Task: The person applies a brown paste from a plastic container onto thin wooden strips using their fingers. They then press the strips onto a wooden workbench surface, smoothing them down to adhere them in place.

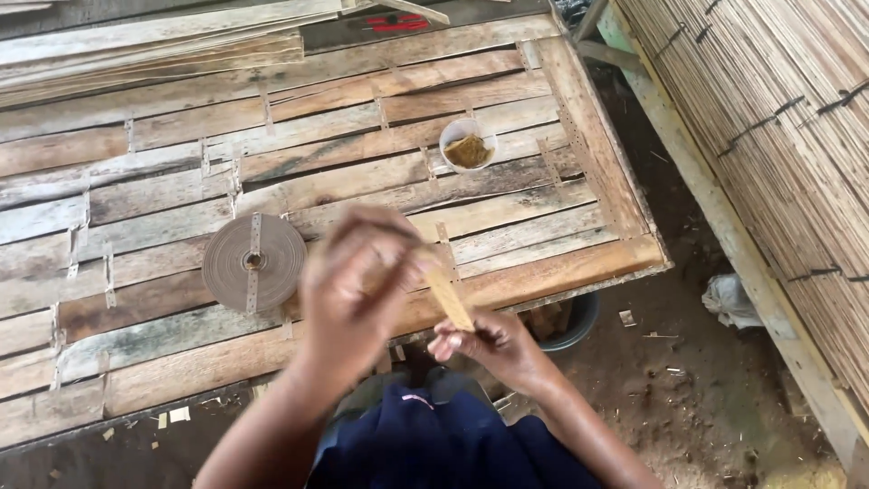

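My left hand [355,282] is raised in front of me, blurred, its fingers pinching the upper end of a short tan strip [449,297]. My right hand [493,344] sits lower, fingers closed on the strip's lower end. Both hands hover over the near edge of a panel of joined wooden veneer slats [380,136]. A flat roll of brown tape [253,262] lies on the panel just left of my left hand. A small white cup [468,143] with brown paste stands farther back on the panel.
More veneer sheets [154,45] are stacked at the back left. A large stack of thin slats [778,118] on a wooden frame stands to the right. Dirt floor [688,380] with scraps lies between. A dark bucket [570,321] sits under the panel's corner.
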